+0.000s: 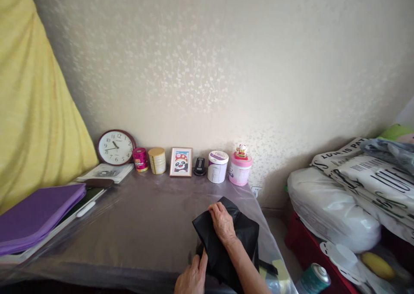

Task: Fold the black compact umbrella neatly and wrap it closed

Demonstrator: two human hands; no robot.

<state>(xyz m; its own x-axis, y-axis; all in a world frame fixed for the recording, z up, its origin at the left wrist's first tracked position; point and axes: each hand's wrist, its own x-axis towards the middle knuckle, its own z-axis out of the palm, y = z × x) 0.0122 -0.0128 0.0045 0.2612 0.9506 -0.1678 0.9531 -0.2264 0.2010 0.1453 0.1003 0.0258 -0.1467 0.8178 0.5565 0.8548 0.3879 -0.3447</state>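
A black plastic bag (239, 238) lies crumpled on the table's near right part. My right hand (222, 222) rests on top of it with the fingers curled and pressed onto the plastic. My left hand (192, 276) is at the bag's near left edge, thumb up against the plastic, fingers closed on the edge. The table (139, 229) is covered with a clear plastic sheet.
Along the wall stand a round clock (115, 147), a pink tin (140, 159), a gold tin (157, 160), a framed panda picture (180, 162), a white canister (217, 166) and a pink jar (239, 168). Purple folders (35, 214) lie left. Bundled bedding (355, 190) is stacked right.
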